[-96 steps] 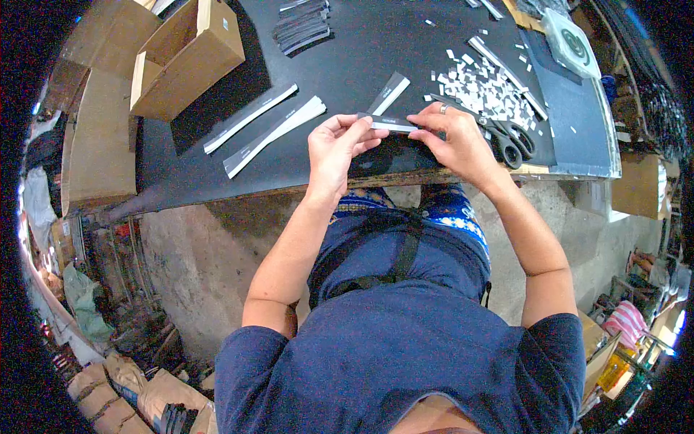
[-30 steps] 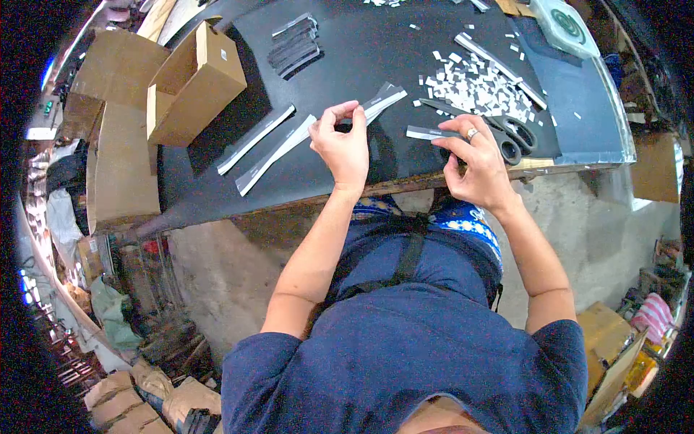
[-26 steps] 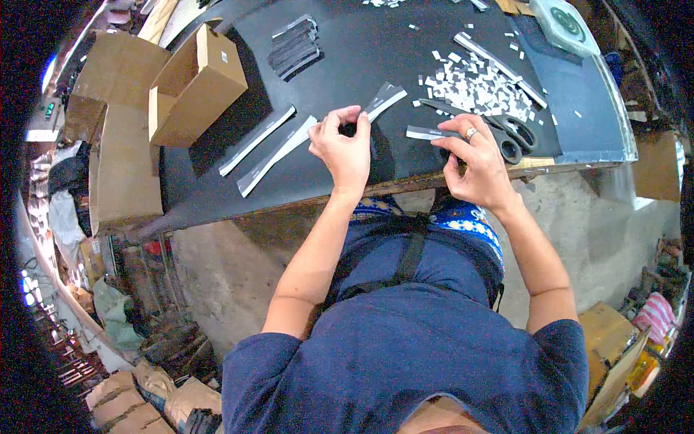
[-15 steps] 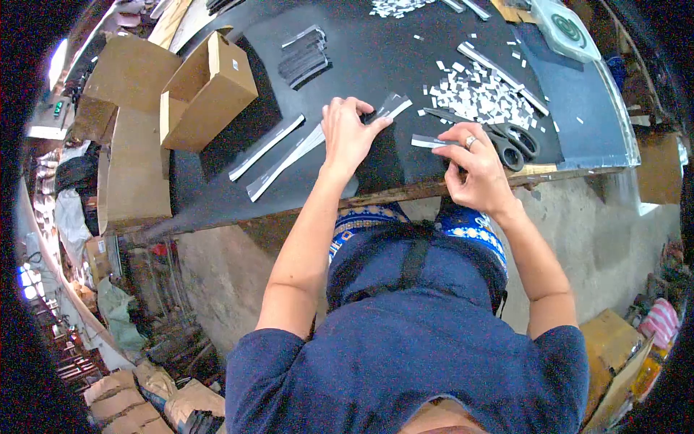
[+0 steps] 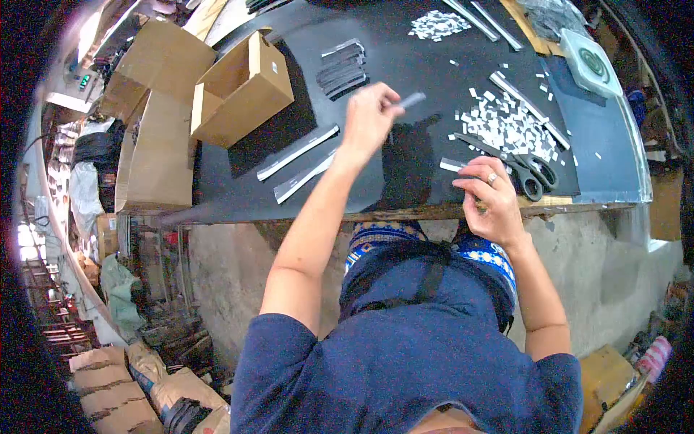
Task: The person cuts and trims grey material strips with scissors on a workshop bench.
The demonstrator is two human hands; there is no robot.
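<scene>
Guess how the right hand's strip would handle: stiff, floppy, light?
The strip may be fairly stiff, as its visible end juts straight from the right hand. It looks small beside the hand, so it is probably light.

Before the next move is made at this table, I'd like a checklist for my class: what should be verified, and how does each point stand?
1. Right hand has its piece: ok, a dark-and-white strip is pinched in it.
2. Left hand has its piece: ok, a blurred strip sticks out from it.
3. Left hand clear of the dark stack: cannot tell, they look close.
4. Scissors laid down: ok, on the table beside the right hand.
5. Scissor blades closed: cannot tell.
6. Scissors clear of scraps: not ok, white cuttings lie around the blades.
</scene>
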